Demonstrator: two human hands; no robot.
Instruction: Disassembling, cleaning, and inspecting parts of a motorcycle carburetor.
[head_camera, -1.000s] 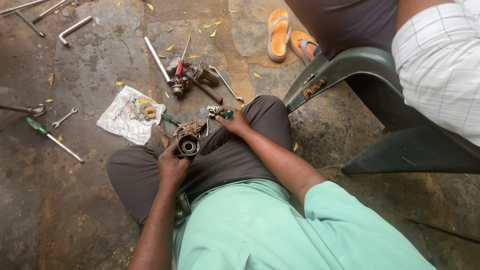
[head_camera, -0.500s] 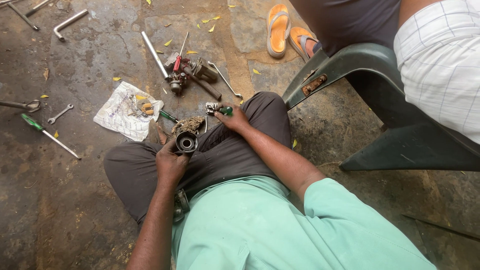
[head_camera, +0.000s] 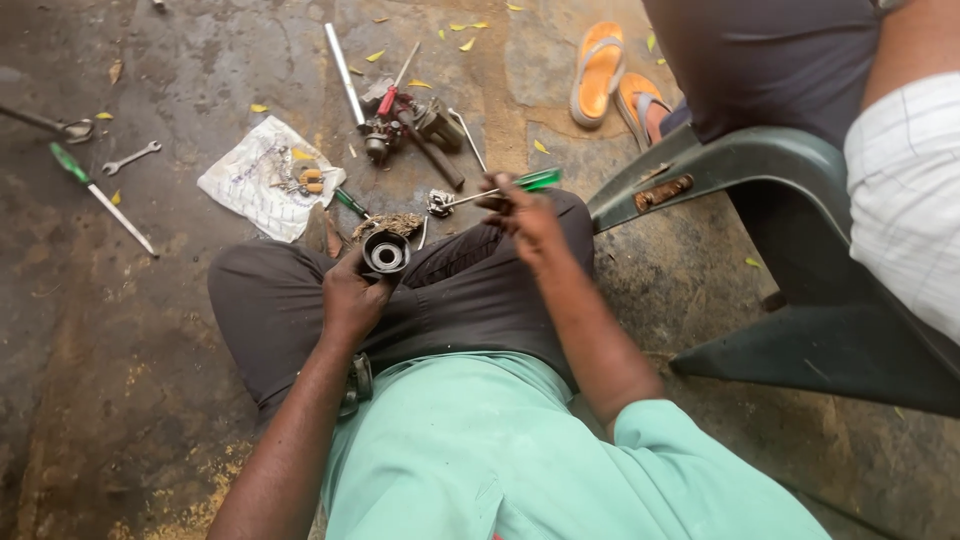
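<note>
Holding tight with the left hand (head_camera: 350, 298): fingers wrapped around a round metal part (head_camera: 386, 251), open end up, just above the lap. Right hand (head_camera: 530, 222) pinched shut on a green-handled screwdriver (head_camera: 500, 188), lying almost flat, metal tip pointing left toward a small shiny piece (head_camera: 440, 203) on the ground. Hard to tell if tip and piece touch.

Now big to small.

Wide, dirty concrete floor (head_camera: 130, 380) all around. Dark green plastic chair (head_camera: 800, 270) at the right, with another person sitting on it, in a white checked sleeve (head_camera: 905, 200). Light green shirt (head_camera: 500, 450) at the bottom, dark trousers (head_camera: 460, 300) over crossed legs. Two orange sandals (head_camera: 600, 72) up top by the chair. Crumpled white bag (head_camera: 262, 178) on the floor to the left, with small yellow bits on it. Heap of greasy engine parts (head_camera: 410, 122) past the knees, with a red-handled tool (head_camera: 392, 95) on top and a long silver rod (head_camera: 345, 72) beside it. Second green screwdriver (head_camera: 95, 192) far left, well away from the hands. Dark, dirty clump (head_camera: 390, 224) just behind the round part. Small silver spanner (head_camera: 130, 157) near the far screwdriver. Little yellow leaves (head_camera: 466, 44) scattered about.
</note>
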